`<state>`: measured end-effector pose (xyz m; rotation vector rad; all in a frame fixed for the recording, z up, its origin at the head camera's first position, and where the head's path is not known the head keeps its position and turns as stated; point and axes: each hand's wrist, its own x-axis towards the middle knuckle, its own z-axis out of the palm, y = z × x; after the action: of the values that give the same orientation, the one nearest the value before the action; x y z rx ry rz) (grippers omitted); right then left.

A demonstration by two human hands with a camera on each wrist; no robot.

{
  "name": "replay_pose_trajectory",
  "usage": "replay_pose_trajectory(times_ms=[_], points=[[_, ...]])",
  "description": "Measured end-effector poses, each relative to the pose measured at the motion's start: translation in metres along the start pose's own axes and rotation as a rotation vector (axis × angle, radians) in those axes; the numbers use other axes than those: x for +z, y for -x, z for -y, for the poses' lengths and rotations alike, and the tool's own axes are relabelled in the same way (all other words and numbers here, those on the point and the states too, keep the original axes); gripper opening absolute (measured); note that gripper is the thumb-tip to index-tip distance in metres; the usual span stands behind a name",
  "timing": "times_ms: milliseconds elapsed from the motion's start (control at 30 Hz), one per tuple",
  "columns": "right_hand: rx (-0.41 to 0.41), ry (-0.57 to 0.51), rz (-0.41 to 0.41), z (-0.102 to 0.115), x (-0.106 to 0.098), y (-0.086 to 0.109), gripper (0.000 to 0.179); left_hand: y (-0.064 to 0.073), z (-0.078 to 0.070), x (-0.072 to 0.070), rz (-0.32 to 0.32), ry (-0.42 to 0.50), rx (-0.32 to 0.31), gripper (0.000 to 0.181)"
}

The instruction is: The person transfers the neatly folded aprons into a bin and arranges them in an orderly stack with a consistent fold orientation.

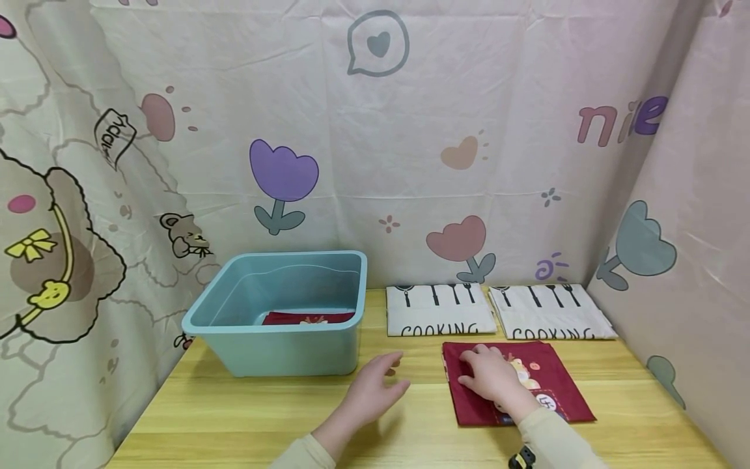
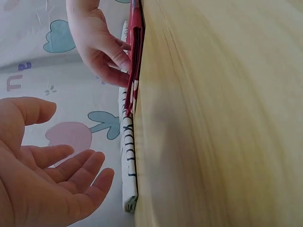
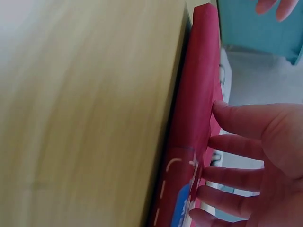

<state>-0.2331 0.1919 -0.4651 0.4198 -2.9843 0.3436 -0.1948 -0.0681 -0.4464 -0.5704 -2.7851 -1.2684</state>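
A folded dark red cloth [image 1: 553, 371] with a printed cartoon figure and a dashed-line patch lies flat on the wooden table. My right hand [image 1: 491, 374] rests on its left part. In the right wrist view, the fingertips of this right hand [image 3: 265, 165] touch the top of the red cloth [image 3: 194, 104], fingers spread and fairly straight. To the left of the cloth, my left hand [image 1: 375, 391] hovers over the table, holding nothing. The left wrist view shows this left hand [image 2: 52, 175] palm up to the camera, fingers loosely bent.
A light blue plastic bin [image 1: 281, 352] stands at the left, with another red cloth [image 1: 307, 318] inside. Two folded white cloths printed "COOKING", a left one [image 1: 439, 312] and a right one [image 1: 551, 312], lie behind the red cloth. A patterned curtain [image 1: 375, 143] hangs around the table [image 1: 234, 417].
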Motion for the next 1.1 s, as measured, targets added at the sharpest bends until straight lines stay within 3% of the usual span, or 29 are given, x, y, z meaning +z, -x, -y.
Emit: replay_pose_trajectory(times_ms=[600,800,1100], points=[[-0.003,-0.028,0.021,0.053,0.006,-0.014,0.039,0.000,0.010,-0.002,-0.003,0.108,-0.083,0.055],[0.000,-0.043,0.035,0.056,0.006,-0.014,0.040,0.000,0.014,-0.002,-0.002,0.129,-0.100,0.056],[-0.015,-0.238,0.028,0.042,-0.002,-0.008,0.039,-0.002,0.009,-0.003,-0.014,0.224,-0.130,0.055]])
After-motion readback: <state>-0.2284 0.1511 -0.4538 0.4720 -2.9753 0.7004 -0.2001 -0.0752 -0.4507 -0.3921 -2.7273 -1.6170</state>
